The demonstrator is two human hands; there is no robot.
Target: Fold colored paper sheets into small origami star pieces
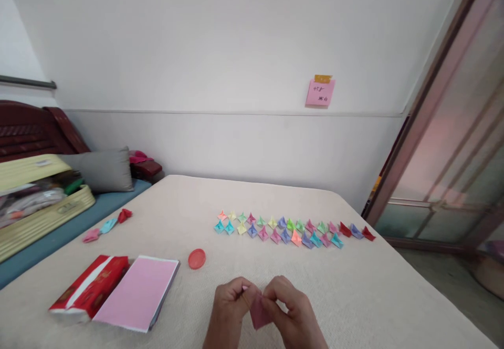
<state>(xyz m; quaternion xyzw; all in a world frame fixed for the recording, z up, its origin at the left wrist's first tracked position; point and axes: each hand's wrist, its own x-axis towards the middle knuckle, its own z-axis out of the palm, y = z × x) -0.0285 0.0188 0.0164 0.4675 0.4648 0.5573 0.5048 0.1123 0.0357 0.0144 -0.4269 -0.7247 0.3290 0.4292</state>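
Note:
My left hand (232, 307) and my right hand (289, 312) meet at the near edge of a cream textured tabletop (354, 296), both pinching a folded sheet of dark pink paper (260, 313). Beyond them lie two rows of small folded paper shapes (279, 231) in many colours. A round red lid (197, 258) is nearest my left hand. Further left are a stack of pink paper sheets (136, 294) and a red tissue packet (90, 287). Several more folded paper shapes (107, 226) sit near the far left edge.
Left of the tabletop, a blue-topped bench (79, 218) holds a yellow basket (47, 207) of clutter and a grey cushion (100, 170). A pink note (320, 93) is taped to the wall. A glass door (444, 149) stands at the right.

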